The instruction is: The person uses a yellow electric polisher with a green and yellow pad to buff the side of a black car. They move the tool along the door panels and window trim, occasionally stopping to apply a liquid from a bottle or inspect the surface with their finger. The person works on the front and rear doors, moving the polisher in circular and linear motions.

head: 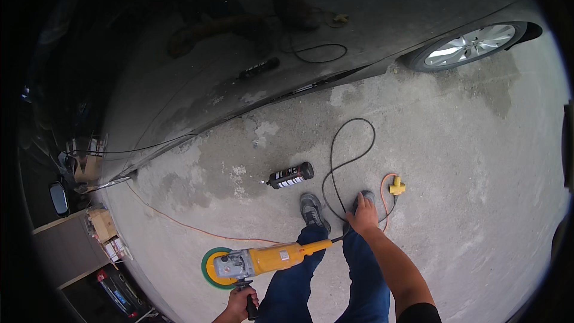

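Observation:
My left hand is wrapped around the black side handle of a yellow polisher. The polisher lies level in front of my thighs, its round green-edged pad facing away to the left. My right hand is above my right shoe, thumb apart from the fingers. A black power cord loops over the concrete and passes close to the thumb; whether they touch is unclear. A black squeeze bottle with a printed label lies on its side beyond my left shoe.
A glossy dark car side spans the far side, with a silver-spoked wheel at right. A yellow plug connector joins an orange cord on the concrete floor. Cardboard boxes stand at left.

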Motion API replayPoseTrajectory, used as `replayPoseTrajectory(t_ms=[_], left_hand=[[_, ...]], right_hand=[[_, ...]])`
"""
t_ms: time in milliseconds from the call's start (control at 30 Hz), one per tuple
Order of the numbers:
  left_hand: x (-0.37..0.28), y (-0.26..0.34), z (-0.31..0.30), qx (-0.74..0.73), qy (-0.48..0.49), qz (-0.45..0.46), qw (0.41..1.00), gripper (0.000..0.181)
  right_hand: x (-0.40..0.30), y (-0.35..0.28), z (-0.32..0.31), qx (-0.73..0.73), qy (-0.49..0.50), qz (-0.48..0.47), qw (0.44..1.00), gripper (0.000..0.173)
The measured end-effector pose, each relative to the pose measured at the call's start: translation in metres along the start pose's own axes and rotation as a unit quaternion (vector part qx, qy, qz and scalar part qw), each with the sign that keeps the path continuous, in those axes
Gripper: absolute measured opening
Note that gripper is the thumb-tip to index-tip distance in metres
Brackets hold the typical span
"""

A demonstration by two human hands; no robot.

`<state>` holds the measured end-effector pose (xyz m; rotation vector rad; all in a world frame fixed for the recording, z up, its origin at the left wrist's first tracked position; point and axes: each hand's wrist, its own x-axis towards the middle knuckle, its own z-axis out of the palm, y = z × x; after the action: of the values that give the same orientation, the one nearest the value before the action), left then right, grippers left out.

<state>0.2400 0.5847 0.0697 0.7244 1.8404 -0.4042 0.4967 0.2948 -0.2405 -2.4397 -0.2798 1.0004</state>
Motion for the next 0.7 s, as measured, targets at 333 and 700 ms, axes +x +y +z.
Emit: replayPoseTrajectory(t_ms=[333,700], left_hand=[[0.035,-0.081,-0.007,-0.057,-0.013,-0.015,0.998,0.011],[0.063,-0.117,-0.023,-0.084,-0.037,0.021,0.996,0.015]], right_hand=[[0.102,-0.136,0.086,-0.262,-0.147,-0.167,0.939,0.105],[0.213,-0.175,0.173,-0.472,-0.133,-0.223,0.842,0.107]])
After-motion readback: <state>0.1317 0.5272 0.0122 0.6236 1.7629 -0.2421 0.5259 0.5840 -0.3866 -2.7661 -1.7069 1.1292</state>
